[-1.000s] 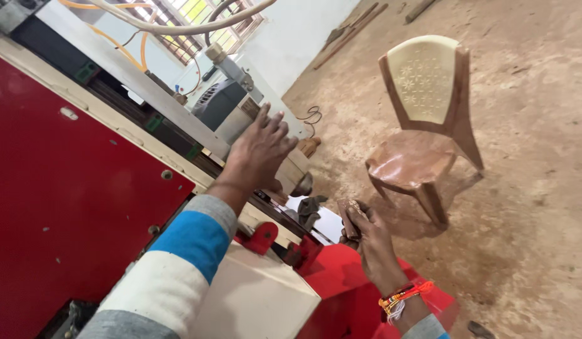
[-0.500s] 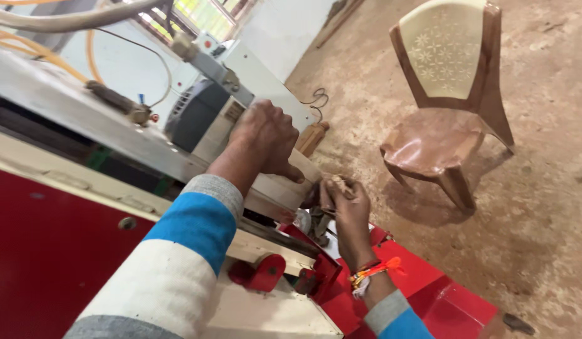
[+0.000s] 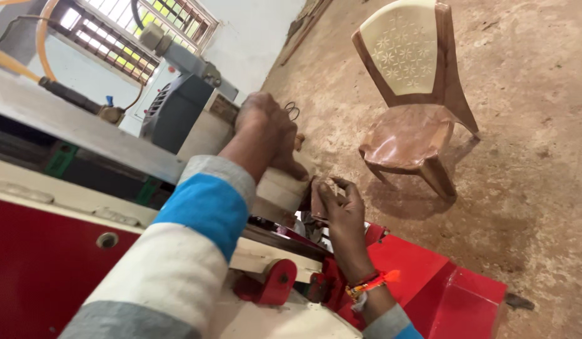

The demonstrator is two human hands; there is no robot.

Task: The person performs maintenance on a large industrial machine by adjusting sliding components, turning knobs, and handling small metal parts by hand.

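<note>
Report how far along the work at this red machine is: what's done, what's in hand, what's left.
Done: nothing finished shows. A pale wooden block lies on the red machine.

In hand: the left hand presses on top of the block, while the right hand holds a small brown piece at its end.

Left: it cannot be judged; the contact point is hidden behind the hands.

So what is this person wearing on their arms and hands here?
Both hands are bare, no gloves. The left arm has a long sleeve banded grey, white and bright blue with a grey cuff. The right wrist carries an orange-red thread band with beads, above a grey cuff and blue sleeve edge.
</note>
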